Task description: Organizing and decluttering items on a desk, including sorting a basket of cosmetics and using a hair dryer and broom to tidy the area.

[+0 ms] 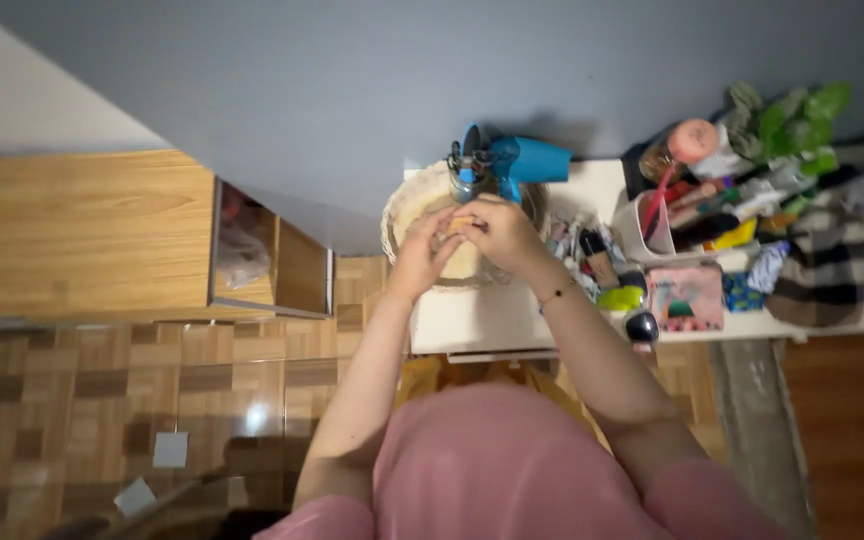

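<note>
Both my hands meet over a round pale bowl-like dish (404, 200) on a white table (482, 320). My left hand (420, 255) and my right hand (500, 232) close together on a small light-coloured object (460, 222), too blurred to name. Just beyond the hands stands a blue appliance (522, 160) with a dark metal part next to it.
The table's right half is crowded: a white cup of pens (652, 225), small bottles (597, 260), a pink pouch (687, 298), folded cloths (822, 260) and a green plant (797, 120). A wooden cabinet (82, 235) stands at the left on a parquet floor (102, 400).
</note>
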